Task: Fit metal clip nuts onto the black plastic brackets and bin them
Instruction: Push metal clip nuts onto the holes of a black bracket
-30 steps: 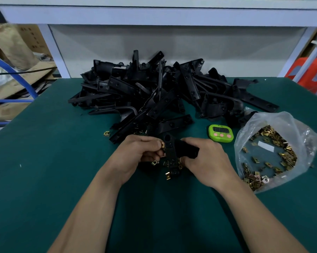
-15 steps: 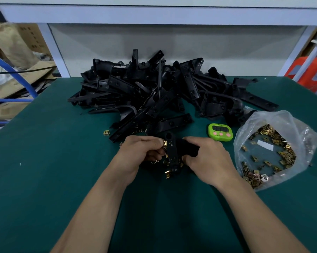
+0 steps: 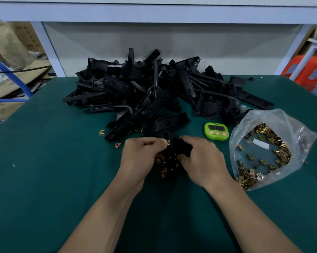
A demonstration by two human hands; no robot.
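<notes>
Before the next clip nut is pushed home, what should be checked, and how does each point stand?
1. Bracket secured: right-hand grip holds the black bracket: ok.
2. Nut in place: left-hand grip pinches a clip nut at the bracket's edge: ok.
3. Nut fully seated: mostly hidden: cannot tell.
4. Nut supply: open bag lies right of the bracket: ok.
5. Bin for finished brackets: none in view: cannot tell.
</notes>
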